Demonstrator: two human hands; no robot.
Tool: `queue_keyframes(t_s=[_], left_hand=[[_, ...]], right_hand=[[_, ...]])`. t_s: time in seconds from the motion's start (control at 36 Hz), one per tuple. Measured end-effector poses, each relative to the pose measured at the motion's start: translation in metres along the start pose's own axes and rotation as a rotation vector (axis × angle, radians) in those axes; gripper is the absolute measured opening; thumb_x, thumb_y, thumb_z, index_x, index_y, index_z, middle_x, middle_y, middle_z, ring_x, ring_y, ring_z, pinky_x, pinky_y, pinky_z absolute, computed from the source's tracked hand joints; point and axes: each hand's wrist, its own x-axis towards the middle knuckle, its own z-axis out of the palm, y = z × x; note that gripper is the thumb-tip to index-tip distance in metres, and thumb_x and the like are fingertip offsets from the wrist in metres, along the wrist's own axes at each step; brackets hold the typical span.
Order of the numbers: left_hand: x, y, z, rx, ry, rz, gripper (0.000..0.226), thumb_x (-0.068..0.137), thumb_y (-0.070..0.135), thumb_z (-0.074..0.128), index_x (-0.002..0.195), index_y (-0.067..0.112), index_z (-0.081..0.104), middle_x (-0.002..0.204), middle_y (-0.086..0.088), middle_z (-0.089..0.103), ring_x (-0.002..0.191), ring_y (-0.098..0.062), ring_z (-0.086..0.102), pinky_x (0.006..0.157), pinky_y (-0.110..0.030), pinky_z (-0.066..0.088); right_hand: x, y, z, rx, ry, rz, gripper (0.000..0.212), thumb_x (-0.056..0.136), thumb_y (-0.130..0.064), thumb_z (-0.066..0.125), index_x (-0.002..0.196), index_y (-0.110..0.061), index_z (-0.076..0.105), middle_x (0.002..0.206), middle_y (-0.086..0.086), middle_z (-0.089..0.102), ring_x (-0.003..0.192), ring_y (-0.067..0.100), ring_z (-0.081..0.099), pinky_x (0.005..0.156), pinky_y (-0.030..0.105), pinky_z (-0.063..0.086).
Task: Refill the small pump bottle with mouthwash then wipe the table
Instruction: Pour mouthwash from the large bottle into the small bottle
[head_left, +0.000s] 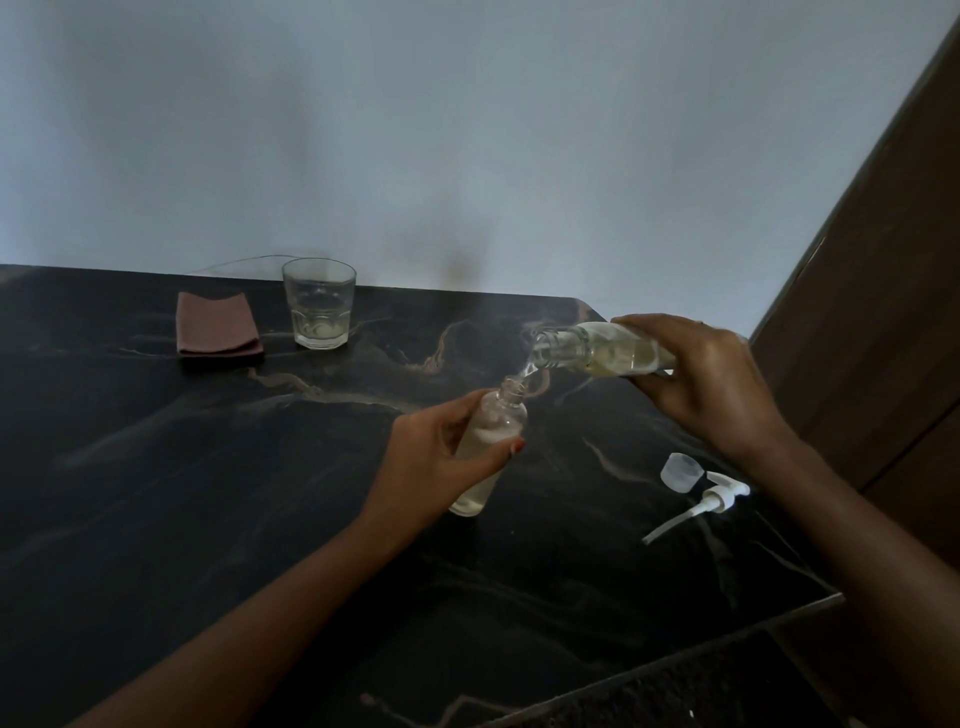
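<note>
Left grip (441, 457): curling round the mid of the bottle (501, 418), thumb w/ red nail lying across the front; clamped on it.
Bottle: leaning, open neck pointing up-right; pale yellowish liquid sitting in the lower part; base reaching down to the bench (208, 493), can't tell if touching.
Right grip (711, 379): wrapping over the big bottle (587, 351) from above, clamped on its body.
Big bottle: lying approx. level above the bench, mouth pointing left, hanging just up-right of the small neck; pale liquid showing inside.
Stream (530, 371): thin clear run falling from the big mouth to the small neck.
Pump (717, 499): white, lying on its side near the bench's right edge, tube pointing down-left.
Cap (681, 472): translucent, sitting just beside the pump, upper-left of it.
Glass (319, 306): standing at the back by the wall (467, 130), a little pale liquid sitting in the bottom.
Cloth (218, 325): brownish-red, folded, lying just left of the glass.
Bench: black w/ pale veins, carrying all of it.
</note>
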Motion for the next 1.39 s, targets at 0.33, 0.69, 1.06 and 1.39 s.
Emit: queue_keyframes(t_s=[0.33, 0.69, 1.06, 1.39], left_hand=[[0.0, -0.002, 0.001, 0.029, 0.007, 0.009, 0.041, 0.07, 0.021, 0.075, 0.097, 0.048, 0.06, 0.09, 0.033, 0.067, 0.088, 0.006, 0.065, 0.074, -0.006, 0.048], [-0.001, -0.001, 0.001, 0.037, 0.006, -0.004, 0.045, 0.069, 0.018, 0.076, 0.097, 0.049, 0.058, 0.088, 0.035, 0.066, 0.089, 0.006, 0.065, 0.075, -0.006, 0.047], [-0.001, -0.001, 0.003, 0.023, -0.005, -0.036, 0.039, 0.066, 0.032, 0.073, 0.099, 0.047, 0.058, 0.09, 0.034, 0.066, 0.091, 0.006, 0.064, 0.076, -0.006, 0.047], [-0.004, -0.009, 0.008, 0.005, -0.005, -0.088, 0.039, 0.065, 0.033, 0.07, 0.099, 0.043, 0.055, 0.089, 0.028, 0.064, 0.092, 0.011, 0.061, 0.075, -0.003, 0.045]], right_hand=[[0.0, 0.002, 0.002, -0.003, 0.006, -0.016, 0.037, 0.075, -0.006, 0.072, 0.11, -0.006, 0.063, 0.103, 0.011, 0.07, 0.093, 0.03, 0.066, 0.077, 0.033, 0.047], [-0.006, -0.003, 0.008, 0.054, -0.012, 0.014, 0.038, 0.074, -0.008, 0.073, 0.11, -0.009, 0.063, 0.102, 0.007, 0.071, 0.092, 0.027, 0.066, 0.076, 0.029, 0.044], [-0.011, -0.009, 0.027, 0.343, 0.016, 0.178, 0.045, 0.065, -0.007, 0.079, 0.108, -0.007, 0.065, 0.089, -0.005, 0.066, 0.08, -0.002, 0.059, 0.069, 0.0, 0.042], [-0.024, 0.0, 0.044, 0.651, 0.013, 0.479, 0.039, 0.063, -0.012, 0.08, 0.097, -0.018, 0.062, 0.089, -0.009, 0.064, 0.079, -0.001, 0.062, 0.069, 0.006, 0.049]])
